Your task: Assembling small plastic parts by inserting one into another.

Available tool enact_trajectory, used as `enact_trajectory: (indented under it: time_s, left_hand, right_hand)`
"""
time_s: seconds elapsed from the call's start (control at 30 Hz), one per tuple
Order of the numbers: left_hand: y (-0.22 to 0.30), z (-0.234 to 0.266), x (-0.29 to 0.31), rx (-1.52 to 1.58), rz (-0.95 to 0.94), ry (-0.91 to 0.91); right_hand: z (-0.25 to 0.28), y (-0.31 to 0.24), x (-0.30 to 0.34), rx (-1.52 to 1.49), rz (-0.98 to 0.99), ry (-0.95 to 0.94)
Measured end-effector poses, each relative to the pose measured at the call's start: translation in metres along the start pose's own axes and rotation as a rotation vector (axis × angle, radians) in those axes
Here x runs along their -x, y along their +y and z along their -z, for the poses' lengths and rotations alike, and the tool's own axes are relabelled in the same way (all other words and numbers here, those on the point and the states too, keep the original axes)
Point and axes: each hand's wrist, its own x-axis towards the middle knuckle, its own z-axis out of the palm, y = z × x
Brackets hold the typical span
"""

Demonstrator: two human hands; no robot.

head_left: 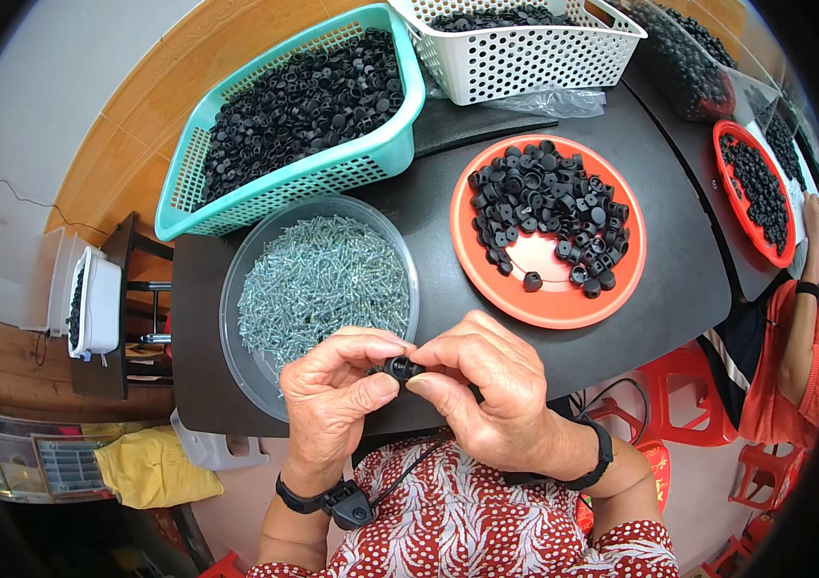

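Note:
My left hand [337, 395] and my right hand [482, 385] meet at the near edge of the black table [689, 289], fingertips pinching one small black plastic cap [398, 367] between them. Just beyond the left hand stands a clear round tub [246, 361] full of silvery screws [323, 279]. To the right of it an orange plate [549, 303] carries a heap of black caps [549, 207]. Each wrist wears a black band.
A teal basket [188, 183] heaped with black caps sits at the back left, a white perforated basket [525, 58] behind the plate. A second red plate [723, 144] of caps lies far right, where another person's arm [800, 337] reaches. Red stools stand below the table.

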Motion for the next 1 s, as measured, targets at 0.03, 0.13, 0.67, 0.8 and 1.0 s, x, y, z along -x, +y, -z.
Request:
enact_trajectory:
  time_s: [0.03,0.13,0.67,0.8,1.0]
  left_hand:
    - [0.0,0.0,0.0,0.0,0.001,0.001]
    - [0.0,-0.001,0.001,-0.025,-0.013,0.012]
    - [0.003,-0.01,0.007,-0.265,-0.118,0.093]
    - [-0.003,-0.004,0.006,-0.322,-0.186,0.063]
    - [-0.003,-0.006,0.005,-0.291,-0.151,0.086]
  right_hand:
    - [0.0,0.001,0.0,-0.005,0.003,-0.001]
    - [0.0,0.004,0.001,0.004,-0.005,-0.017]
    - [-0.004,0.007,0.005,-0.138,-0.163,0.037]
    - [-0.006,0.009,0.006,-0.149,-0.167,0.061]
    - [-0.008,0.008,0.007,-0.17,-0.181,0.085]
